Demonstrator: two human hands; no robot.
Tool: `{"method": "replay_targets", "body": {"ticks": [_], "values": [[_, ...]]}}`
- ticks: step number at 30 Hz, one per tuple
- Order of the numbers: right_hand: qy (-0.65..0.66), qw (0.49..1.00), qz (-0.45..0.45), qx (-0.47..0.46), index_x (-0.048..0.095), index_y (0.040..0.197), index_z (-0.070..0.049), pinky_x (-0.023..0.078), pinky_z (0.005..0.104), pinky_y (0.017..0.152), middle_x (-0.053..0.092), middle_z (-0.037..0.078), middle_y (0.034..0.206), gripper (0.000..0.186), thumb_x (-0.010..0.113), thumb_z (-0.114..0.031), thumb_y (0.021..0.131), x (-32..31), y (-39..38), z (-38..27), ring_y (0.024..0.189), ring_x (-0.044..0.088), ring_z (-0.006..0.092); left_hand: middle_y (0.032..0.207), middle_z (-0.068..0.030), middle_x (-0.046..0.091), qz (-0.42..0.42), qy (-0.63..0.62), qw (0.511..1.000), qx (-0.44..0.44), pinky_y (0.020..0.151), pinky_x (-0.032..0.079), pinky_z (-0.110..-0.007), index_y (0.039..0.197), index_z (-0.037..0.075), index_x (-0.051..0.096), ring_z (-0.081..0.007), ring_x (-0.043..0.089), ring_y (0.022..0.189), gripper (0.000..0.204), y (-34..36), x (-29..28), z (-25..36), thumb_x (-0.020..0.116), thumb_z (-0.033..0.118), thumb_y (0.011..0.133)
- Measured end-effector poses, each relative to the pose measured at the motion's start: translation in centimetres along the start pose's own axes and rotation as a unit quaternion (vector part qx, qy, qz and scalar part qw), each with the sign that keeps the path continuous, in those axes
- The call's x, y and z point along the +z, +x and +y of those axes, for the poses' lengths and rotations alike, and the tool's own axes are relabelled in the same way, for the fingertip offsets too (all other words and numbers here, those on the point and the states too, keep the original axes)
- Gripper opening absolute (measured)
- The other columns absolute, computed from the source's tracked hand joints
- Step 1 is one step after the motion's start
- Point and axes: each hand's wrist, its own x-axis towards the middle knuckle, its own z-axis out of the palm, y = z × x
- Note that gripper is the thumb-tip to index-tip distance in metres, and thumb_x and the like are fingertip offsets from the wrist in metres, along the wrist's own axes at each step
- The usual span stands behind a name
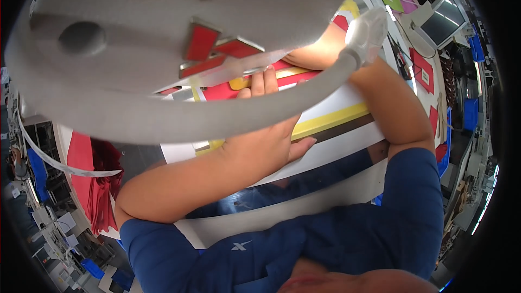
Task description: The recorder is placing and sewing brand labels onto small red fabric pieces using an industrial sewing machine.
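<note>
My left hand [271, 149] lies over the work surface with its fingers stretched out and thumb apart. Its fingertips rest on red fabric [218, 91] beside a yellow strip [291, 71]. The grey gooseneck of a lamp [217, 119] crosses in front of that hand and hides its middle. Part of my right hand [312, 51] shows at the far side of the red fabric; its fingers are hidden behind the large pale machine head [163, 0], which looks like a sewing machine. Under my forearms lies a white sheet [347, 140] with yellow and dark bands.
Red fabric pieces [95, 184] hang in a stack at the left table edge. A white tape [70, 169] dangles near them. The lamp's bright head [369, 30] stands above my right forearm. At the far right are a small screen [442, 19] and a red piece [422, 70].
</note>
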Motion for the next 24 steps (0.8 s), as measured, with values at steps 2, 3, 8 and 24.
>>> {"method": "replay_targets", "body": {"ticks": [2,3,8,24], "values": [[0.034,0.994,-0.006,0.100,0.072,0.123,-0.013,0.057,0.0486,0.084,0.073,0.011,0.104,0.031,0.071,-0.023,0.093,-0.1,-0.2,-0.4,0.096,0.070,0.0358,0.148,-0.0435,0.048,0.007,-0.002,1.000,-0.012,0.104,0.041,-0.053,0.153,0.008,0.056,-0.0531,0.049,0.137,0.092,0.0,0.1,0.2,0.080,0.062,0.082],[0.034,0.994,-0.008,0.102,0.072,0.123,-0.013,0.057,0.0486,0.084,0.073,0.011,0.104,0.031,0.071,-0.023,0.093,0.5,-0.3,-0.1,0.096,0.070,0.0358,0.148,-0.0435,0.048,0.005,-0.004,1.000,-0.011,0.104,0.041,-0.053,0.153,0.008,0.056,-0.0531,0.049,0.137,0.092,0.0,0.1,0.2,0.080,0.062,0.082],[0.067,0.995,-0.027,0.069,0.072,0.123,-0.014,0.057,0.0486,0.086,0.074,0.012,0.106,0.032,0.072,-0.027,0.094,3.3,-0.7,1.0,0.097,0.071,0.0352,0.149,-0.0436,0.048,0.016,0.009,1.000,-0.013,0.104,0.041,-0.053,0.154,0.008,0.055,-0.0522,0.051,0.134,0.094,0.0,0.1,0.2,0.079,0.064,0.082],[-0.001,0.990,-0.065,0.128,0.071,0.125,-0.013,0.057,0.0470,0.090,0.070,0.011,0.118,0.042,0.070,-0.043,0.096,1.6,1.0,0.3,0.106,0.069,0.0316,0.150,-0.0447,0.045,-0.010,0.004,1.000,-0.009,0.106,0.039,-0.054,0.158,0.009,0.053,-0.0548,0.049,0.137,0.103,0.5,-0.8,-0.6,0.079,0.070,0.079]]}}
